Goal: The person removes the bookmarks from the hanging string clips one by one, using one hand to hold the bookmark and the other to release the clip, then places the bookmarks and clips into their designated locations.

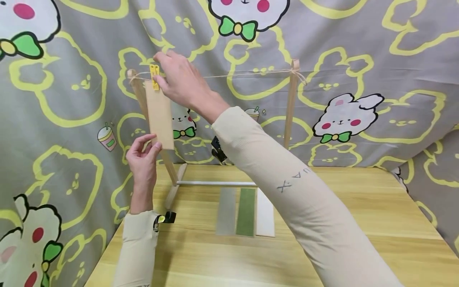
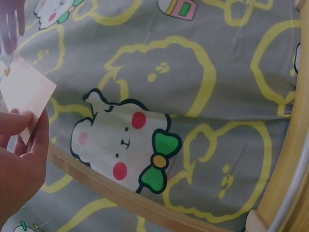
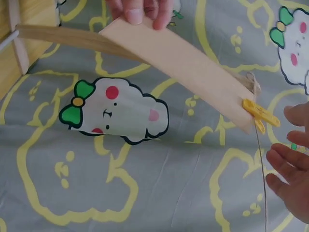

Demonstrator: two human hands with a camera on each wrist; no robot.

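Note:
A tan rectangular card [image 1: 159, 115] hangs lengthwise from a string [image 1: 244, 75]. At its top edge a yellow clothespin [image 1: 154, 77] clamps it to the string, near the left post. My left hand [image 1: 142, 161] pinches the card's lower left corner between thumb and fingers; the left wrist view shows this thumb [image 2: 14, 123] lying over the card's face. Right beside the clothespin is my right hand [image 1: 183, 77]. In the right wrist view its fingers [image 3: 285, 162] are spread apart, with a gap between them and the clothespin [image 3: 260, 113].
Wooden posts [image 1: 291, 107] hold the string at both ends, and a white rod [image 1: 215, 183] runs low between them. On the wooden table [image 1: 358, 207] lie a grey strip [image 1: 226, 211], a green strip [image 1: 246, 211] and a white strip [image 1: 265, 213]. Behind hangs a patterned grey curtain [image 1: 89, 24].

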